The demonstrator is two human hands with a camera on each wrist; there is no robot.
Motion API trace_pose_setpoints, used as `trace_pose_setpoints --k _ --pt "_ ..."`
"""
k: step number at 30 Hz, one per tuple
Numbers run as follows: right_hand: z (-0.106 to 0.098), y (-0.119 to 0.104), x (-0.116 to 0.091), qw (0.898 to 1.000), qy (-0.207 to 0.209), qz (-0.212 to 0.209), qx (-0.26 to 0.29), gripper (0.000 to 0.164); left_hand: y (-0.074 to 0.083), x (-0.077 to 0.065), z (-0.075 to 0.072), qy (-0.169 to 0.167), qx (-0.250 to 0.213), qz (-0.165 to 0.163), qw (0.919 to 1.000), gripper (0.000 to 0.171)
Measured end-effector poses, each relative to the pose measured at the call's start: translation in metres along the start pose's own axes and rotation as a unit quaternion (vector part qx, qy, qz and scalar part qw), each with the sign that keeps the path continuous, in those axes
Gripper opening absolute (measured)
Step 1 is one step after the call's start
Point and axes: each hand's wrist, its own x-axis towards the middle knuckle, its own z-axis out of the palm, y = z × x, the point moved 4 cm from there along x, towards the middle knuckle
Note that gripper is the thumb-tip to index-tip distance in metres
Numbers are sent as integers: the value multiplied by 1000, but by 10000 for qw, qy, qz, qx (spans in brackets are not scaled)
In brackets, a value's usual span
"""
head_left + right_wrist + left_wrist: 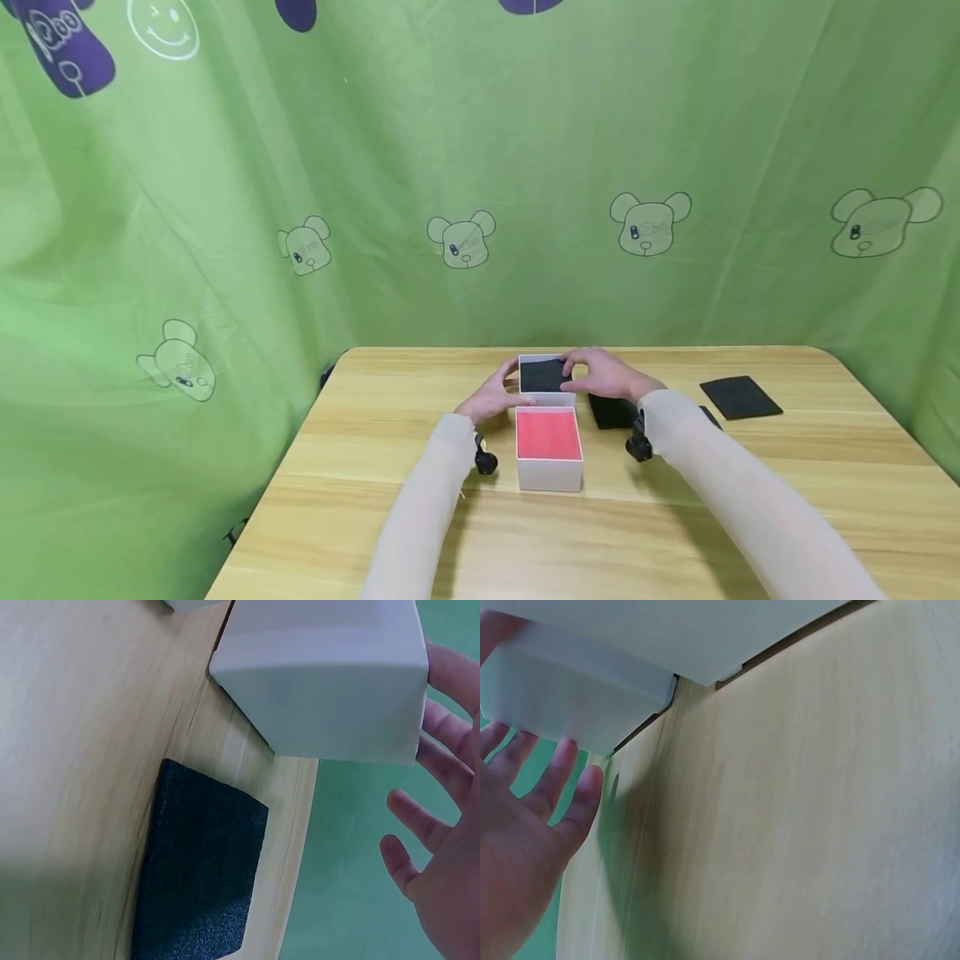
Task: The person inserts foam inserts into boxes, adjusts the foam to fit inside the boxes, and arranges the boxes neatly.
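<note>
In the head view, a white box [547, 399] with a black sheet [542, 377] in its opening stands toward the table's back. My left hand [495, 395] grips its left side, thumb on the near wall. In the left wrist view several left fingertips [564, 748] touch its wall. My right hand [603, 374] is at the right side, with thumb and forefinger tips on the black sheet, apart from each other. Its lower fingers [405, 817] are spread in the right wrist view. Directly in front, a second white box [550, 476] holds a red sheet [548, 434].
One black square pad [610, 412] lies partly under the right hand and forearm. Farther right on the wooden table [360, 433] is another black pad [741, 397]. A green printed curtain [555, 283] hangs behind the table.
</note>
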Motion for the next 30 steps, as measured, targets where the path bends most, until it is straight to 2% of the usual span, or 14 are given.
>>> trace_pose_setpoints --k 8,16,21,30 --pt "3 0 -3 10000 44 53 -41 18 -2 0 3 -67 -156 35 9998 90" --pt "-12 -2 -18 9985 251 232 424 36 -3 2 1 51 -61 64 9999 92" --pt "-27 3 -31 9986 312 139 410 42 0 0 1 61 49 48 10000 94" --pt "-45 22 -69 9990 61 404 193 58 -2 0 0 3 -46 3 10000 95"
